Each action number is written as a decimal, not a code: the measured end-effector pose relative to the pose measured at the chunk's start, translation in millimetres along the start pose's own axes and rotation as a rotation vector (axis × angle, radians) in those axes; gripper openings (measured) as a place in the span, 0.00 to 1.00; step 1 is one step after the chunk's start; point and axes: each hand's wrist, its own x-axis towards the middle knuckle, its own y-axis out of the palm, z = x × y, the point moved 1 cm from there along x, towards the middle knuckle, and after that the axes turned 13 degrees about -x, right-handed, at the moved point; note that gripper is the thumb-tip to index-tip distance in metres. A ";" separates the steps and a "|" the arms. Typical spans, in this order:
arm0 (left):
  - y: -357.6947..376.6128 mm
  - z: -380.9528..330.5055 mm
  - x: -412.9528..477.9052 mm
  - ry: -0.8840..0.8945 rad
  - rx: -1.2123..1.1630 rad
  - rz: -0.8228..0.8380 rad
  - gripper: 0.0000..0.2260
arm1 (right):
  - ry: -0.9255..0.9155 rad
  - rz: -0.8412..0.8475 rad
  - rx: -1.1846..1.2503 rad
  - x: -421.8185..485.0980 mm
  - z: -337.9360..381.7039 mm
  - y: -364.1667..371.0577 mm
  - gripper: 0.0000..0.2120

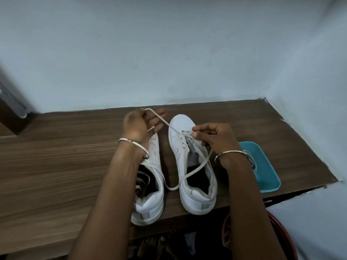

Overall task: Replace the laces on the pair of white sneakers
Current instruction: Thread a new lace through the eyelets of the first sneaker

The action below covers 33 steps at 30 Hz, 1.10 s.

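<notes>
Lace: white, threaded through the front eyelets of the right sneaker, its slack looping back over the shoe's opening.
Pair: right sneaker and left sneaker stand side by side on the table.
Left hand: pinches one lace end, raised, likely drawing it taut.
Right hand: curled fingers pinch the lace at the eyelets, probably steadying it.
Teal tray: nearby, holding more laces.

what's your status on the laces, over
Left hand holds lace taut; right hand pinches it at right sneaker eyelets. Loose end trails over the heel opening. Teal tray off right, nothing blocking.
</notes>
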 end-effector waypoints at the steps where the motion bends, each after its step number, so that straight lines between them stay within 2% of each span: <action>1: -0.4 -6.7 -3.2 -0.023 -0.134 -0.017 0.13 | 0.007 -0.006 0.037 -0.1 -0.2 -4.2 0.06; 3: -5.3 -16.0 -1.4 0.004 -0.260 -0.059 0.14 | 0.030 -0.041 0.178 -1.3 0.4 -10.2 0.06; 5: -10.8 -22.3 1.5 0.132 -0.134 -0.072 0.11 | 0.098 -0.067 0.395 -2.8 3.0 -14.2 0.06; 8: -17.7 -29.7 -0.2 0.438 0.262 0.047 0.08 | 0.194 -0.029 0.779 0.1 4.3 -22.4 0.09; 11: -25.1 -38.9 -3.8 0.679 0.739 0.183 0.07 | 0.165 -0.049 1.040 3.1 2.1 -33.7 0.09; 13: -32.7 -45.4 -2.2 0.732 1.085 0.221 0.15 | 0.168 -0.140 1.082 3.4 -2.0 -40.1 0.09; 15: -42.2 -49.8 2.5 0.690 1.453 0.204 0.25 | 0.185 -0.216 1.065 2.9 -5.3 -44.7 0.08; 16: -46.5 -49.2 4.6 0.647 1.585 0.185 0.24 | 0.191 -0.249 1.046 3.3 -7.6 -47.1 0.07; 18: -50.9 -47.9 6.4 0.626 1.694 0.109 0.17 | 0.177 -0.301 0.991 4.2 -10.1 -51.6 0.06; 21: -57.0 -50.4 12.7 0.748 1.537 0.002 0.14 | 0.132 -0.329 0.931 4.2 -11.6 -55.3 0.06; 24: -60.1 -55.1 16.5 0.806 1.125 0.030 0.19 | 0.125 -0.362 0.832 3.2 -11.3 -53.8 0.08; 25: -58.1 -55.4 15.0 0.777 0.944 0.031 0.19 | 0.131 -0.367 0.801 3.8 -11.2 -52.6 0.08; 29: -45.0 -59.8 6.7 0.361 -0.051 -0.005 0.15 | 0.131 -0.336 0.753 5.2 -11.5 -47.7 0.09; 30: -44.4 -61.8 6.5 0.283 -0.217 0.004 0.16 | 0.132 -0.328 0.751 5.3 -11.7 -46.6 0.09; 31: -44.6 -63.2 6.4 0.235 -0.302 0.021 0.16 | 0.132 -0.321 0.756 5.7 -12.2 -45.8 0.09; 33: -41.5 -63.4 4.0 0.160 -0.310 0.077 0.17 | 0.119 -0.292 0.763 6.0 -11.0 -42.6 0.09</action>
